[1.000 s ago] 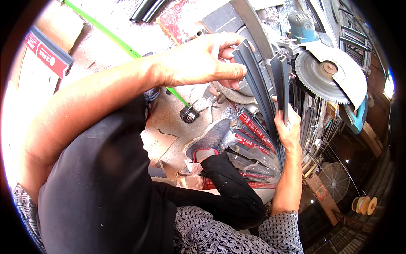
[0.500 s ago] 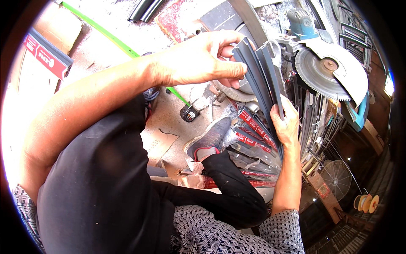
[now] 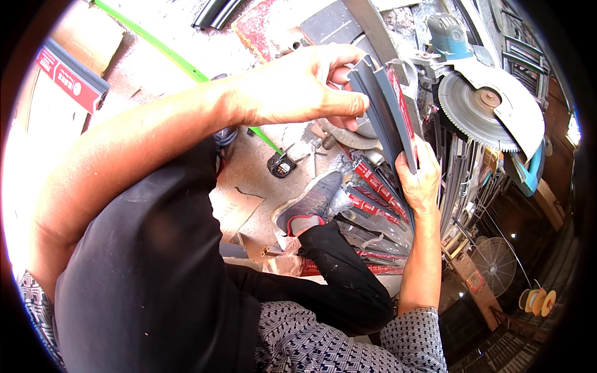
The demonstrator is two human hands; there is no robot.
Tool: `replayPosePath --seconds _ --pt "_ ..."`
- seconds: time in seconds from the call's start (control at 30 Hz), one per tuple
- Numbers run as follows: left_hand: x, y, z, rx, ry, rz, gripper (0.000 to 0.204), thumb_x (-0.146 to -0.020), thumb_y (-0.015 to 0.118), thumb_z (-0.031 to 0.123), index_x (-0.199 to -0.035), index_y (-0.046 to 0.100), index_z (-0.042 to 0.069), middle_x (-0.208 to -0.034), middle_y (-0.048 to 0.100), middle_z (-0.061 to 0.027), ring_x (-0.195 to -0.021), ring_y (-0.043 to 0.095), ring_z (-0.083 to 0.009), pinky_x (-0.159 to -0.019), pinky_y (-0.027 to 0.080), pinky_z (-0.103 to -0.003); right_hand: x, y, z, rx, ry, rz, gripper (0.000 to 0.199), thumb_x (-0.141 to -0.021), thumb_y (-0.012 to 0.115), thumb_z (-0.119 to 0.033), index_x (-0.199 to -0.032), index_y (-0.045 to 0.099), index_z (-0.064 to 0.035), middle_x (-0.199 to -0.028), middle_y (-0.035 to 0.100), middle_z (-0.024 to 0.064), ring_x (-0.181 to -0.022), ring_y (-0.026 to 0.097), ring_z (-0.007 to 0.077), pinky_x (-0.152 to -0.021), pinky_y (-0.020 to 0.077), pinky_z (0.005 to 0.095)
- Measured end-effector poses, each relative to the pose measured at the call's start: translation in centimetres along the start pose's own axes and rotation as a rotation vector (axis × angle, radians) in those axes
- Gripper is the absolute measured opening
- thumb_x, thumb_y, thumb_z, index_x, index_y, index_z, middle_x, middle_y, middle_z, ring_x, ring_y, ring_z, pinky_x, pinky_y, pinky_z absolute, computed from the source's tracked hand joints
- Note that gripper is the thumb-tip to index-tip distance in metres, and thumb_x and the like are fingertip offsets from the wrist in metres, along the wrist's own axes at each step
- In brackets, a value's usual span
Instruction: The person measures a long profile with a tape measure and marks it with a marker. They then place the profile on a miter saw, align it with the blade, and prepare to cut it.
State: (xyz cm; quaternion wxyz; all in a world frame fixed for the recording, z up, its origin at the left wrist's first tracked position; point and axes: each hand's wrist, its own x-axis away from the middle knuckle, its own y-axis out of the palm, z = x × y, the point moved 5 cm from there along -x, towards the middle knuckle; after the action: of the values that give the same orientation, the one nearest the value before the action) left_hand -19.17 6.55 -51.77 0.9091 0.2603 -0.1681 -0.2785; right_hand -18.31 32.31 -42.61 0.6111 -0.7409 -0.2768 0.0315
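My left hand (image 3: 320, 87) pinches the upper end of a long dark grey metal profile (image 3: 380, 118) between thumb and fingers. The profile runs down to the right, past my right wrist. Against its right side stands a second, shorter grey profile (image 3: 393, 99), with a red printed strip on its outer face. My right hand (image 3: 421, 177) grips the lower end of this shorter profile, thumb on the near side. The two pieces lie close together at their upper ends. Some of my left fingers are hidden behind the long profile.
A mitre saw (image 3: 479, 99) with a bare toothed blade stands at the right. A tape measure (image 3: 281, 165) lies on the floor near my shoe (image 3: 311, 202). Bundled profiles with red labels (image 3: 376, 186) lean below my hands. A bright green strip (image 3: 152, 40) crosses the upper left.
The shorter profile in my right hand has turned and closed up against the long one, bringing its red strip into sight. Both hands keep their grip and have hardly moved.
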Motion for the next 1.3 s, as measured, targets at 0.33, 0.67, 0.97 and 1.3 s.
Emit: replayPosePath --seconds 0.33,0.67,0.97,1.3 --pt "0.1 0.2 0.7 0.031 0.024 -0.003 0.046 -0.099 0.074 0.020 -0.135 0.052 0.000 -0.106 0.071 -0.0062 -0.093 0.070 -0.0121 -0.088 0.058 -0.031 0.8 1.1 1.3 0.063 0.125 0.076 0.072 -0.092 0.067 -0.061 -0.132 0.059 -0.0012 -0.107 0.060 0.0192 -0.094 0.064 0.0405 -0.080 0.0533 0.0478" --pt "0.4 0.2 1.3 -0.041 -0.023 0.029 0.054 -0.098 0.075 0.032 -0.134 0.054 -0.001 -0.107 0.071 -0.0084 -0.088 0.071 -0.0128 -0.085 0.059 -0.030 1.3 2.0 0.7 0.118 0.096 0.046 0.087 -0.090 0.058 -0.075 -0.136 0.054 -0.0008 -0.107 0.057 0.0200 -0.092 0.064 0.0407 -0.079 0.0518 0.0504" --pt "0.1 0.2 0.5 -0.005 0.009 0.029 0.048 -0.102 0.069 0.034 -0.132 0.055 0.000 -0.106 0.071 -0.0070 -0.084 0.070 -0.0120 -0.085 0.060 -0.029 1.8 2.6 1.7 0.052 0.040 0.075 0.074 -0.090 0.066 -0.067 -0.125 0.059 -0.0012 -0.102 0.056 0.0184 -0.087 0.063 0.0389 -0.076 0.0518 0.0483" --pt "0.7 0.0 1.3 0.097 -0.072 0.021 0.047 -0.108 0.056 0.039 -0.128 0.058 -0.003 -0.105 0.072 -0.0165 -0.093 0.074 -0.0219 -0.089 0.061 -0.034 2.5 2.5 2.9 0.016 -0.023 0.086 0.070 -0.086 0.074 -0.062 -0.122 0.060 -0.0036 -0.099 0.057 0.0169 -0.081 0.064 0.0383 -0.070 0.0521 0.0481"
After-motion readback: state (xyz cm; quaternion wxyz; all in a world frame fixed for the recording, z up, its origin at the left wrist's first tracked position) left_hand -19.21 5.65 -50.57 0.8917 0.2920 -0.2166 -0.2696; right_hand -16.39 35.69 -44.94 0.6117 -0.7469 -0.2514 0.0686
